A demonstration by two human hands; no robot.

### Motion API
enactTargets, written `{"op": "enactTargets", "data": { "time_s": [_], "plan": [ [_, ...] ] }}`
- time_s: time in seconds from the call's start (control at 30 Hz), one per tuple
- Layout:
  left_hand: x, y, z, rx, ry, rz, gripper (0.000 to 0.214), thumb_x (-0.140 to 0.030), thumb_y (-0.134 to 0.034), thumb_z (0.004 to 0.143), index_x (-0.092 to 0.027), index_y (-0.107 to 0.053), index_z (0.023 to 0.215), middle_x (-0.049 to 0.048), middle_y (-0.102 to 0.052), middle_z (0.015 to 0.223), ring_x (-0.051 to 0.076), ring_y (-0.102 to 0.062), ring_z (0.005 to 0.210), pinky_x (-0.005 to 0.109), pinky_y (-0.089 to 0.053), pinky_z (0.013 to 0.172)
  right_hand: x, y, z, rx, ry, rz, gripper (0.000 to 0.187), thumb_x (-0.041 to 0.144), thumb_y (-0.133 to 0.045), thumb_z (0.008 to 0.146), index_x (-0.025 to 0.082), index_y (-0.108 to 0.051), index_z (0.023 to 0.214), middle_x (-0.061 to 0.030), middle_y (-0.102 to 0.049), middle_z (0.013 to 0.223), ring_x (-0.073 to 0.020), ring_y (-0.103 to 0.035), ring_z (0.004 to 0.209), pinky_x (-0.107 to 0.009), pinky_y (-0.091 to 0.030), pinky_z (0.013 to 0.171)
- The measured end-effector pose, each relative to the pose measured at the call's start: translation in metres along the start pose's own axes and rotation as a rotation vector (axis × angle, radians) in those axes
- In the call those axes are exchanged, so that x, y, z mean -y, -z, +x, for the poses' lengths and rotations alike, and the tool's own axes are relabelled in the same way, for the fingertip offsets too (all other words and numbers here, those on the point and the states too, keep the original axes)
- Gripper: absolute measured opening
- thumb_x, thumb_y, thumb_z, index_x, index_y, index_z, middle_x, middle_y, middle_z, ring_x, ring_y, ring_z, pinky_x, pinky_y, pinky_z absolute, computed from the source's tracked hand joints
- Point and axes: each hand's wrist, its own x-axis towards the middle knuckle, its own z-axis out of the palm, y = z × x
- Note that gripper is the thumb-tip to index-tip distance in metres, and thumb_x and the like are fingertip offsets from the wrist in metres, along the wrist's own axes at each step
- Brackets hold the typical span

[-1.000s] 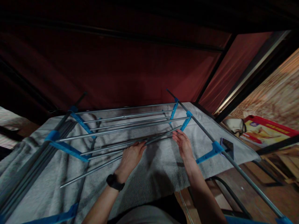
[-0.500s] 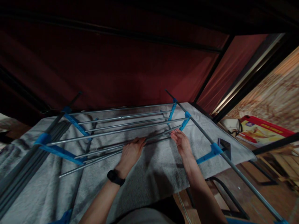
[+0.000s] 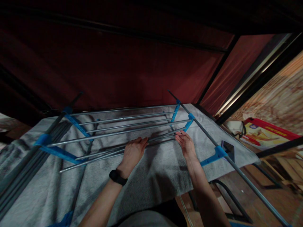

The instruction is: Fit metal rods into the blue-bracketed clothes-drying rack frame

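A drying rack frame with grey metal tubes and blue plastic brackets stands across the towel before me. My left hand [image 3: 134, 151], with a dark band at the wrist, is closed over a loose metal rod [image 3: 104, 155]. The rod's free left end sticks out past the lower left blue bracket [image 3: 61, 154]. My right hand [image 3: 186, 143] has its fingertips on the rod's right part, just below a right blue bracket [image 3: 188, 122]. Its fingers partly hide the rod's right end. Several fixed crossbars [image 3: 123, 132] run between the side brackets behind my hands.
A grey towel [image 3: 163, 170] covers the surface beneath the frame. Several grey tubes [image 3: 30, 160] lie at the left. On the right, a phone-like dark object [image 3: 229, 149] sits by the side tube, with a red and yellow box [image 3: 267, 132] beyond. A dark red panel [image 3: 132, 69] rises behind.
The rod's free left end has risen slightly, closer to the lower left bracket. My right hand has shifted a little to the right, while my left hand keeps its hold.
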Motion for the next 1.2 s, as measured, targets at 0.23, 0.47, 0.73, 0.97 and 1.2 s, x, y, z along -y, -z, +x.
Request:
{"op": "enactTargets", "data": {
  "time_s": [0.23,0.47,0.73,0.97,1.2],
  "plan": [
    [0.002,-0.005,0.004,-0.033,-0.006,0.024,0.042,-0.031,-0.036,0.107,-0.025,-0.061,0.141,0.0116,-0.071,0.115,0.024,-0.068,0.101,0.036,-0.05,0.093,-0.002,0.028,0.027,-0.257,0.394,-0.461,0.059,0.035,-0.058,0.076,0.026,-0.059,0.134,-0.0085,-0.06,0.143,-0.0223,-0.058,0.123,-0.042,-0.047,0.106],
    [0.0,-0.001,0.006,-0.029,-0.002,0.012,0.041,-0.031,-0.037,0.108,-0.026,-0.062,0.138,0.0098,-0.071,0.114,0.024,-0.068,0.1,0.035,-0.049,0.092,0.004,0.028,0.041,-0.145,0.371,-0.436,0.057,0.032,-0.058,0.073,0.022,-0.065,0.128,-0.0087,-0.065,0.138,-0.0237,-0.06,0.125,-0.046,-0.04,0.114],
    [0.0,-0.005,0.006,-0.033,-0.014,0.005,0.039,-0.032,-0.036,0.108,-0.023,-0.063,0.134,0.0103,-0.071,0.11,0.024,-0.068,0.099,0.036,-0.049,0.09,0.007,0.023,0.033,-0.119,0.346,-0.453,0.07,0.033,-0.06,0.071,0.018,-0.059,0.139,-0.0136,-0.06,0.146,-0.0256,-0.057,0.132,-0.046,-0.038,0.117],
    [-0.003,-0.007,0.002,-0.063,-0.044,-0.036,0.036,-0.028,-0.036,0.108,-0.021,-0.065,0.128,0.0086,-0.071,0.105,0.022,-0.067,0.099,0.036,-0.048,0.09,0.006,0.026,0.029,-0.121,0.356,-0.483,0.071,0.034,-0.066,0.071,0.02,-0.058,0.14,-0.013,-0.062,0.143,-0.0296,-0.056,0.135,-0.052,-0.038,0.118],
    [-0.004,-0.012,0.003,-0.093,-0.055,-0.029,0.033,-0.026,-0.039,0.107,-0.021,-0.065,0.127,0.0083,-0.071,0.104,0.023,-0.067,0.099,0.038,-0.048,0.09,0.006,0.029,0.028,-0.116,0.337,-0.497,0.073,0.034,-0.072,0.069,0.02,-0.058,0.139,-0.0108,-0.063,0.14,-0.0312,-0.056,0.134,-0.053,-0.038,0.119]
  ]
}}
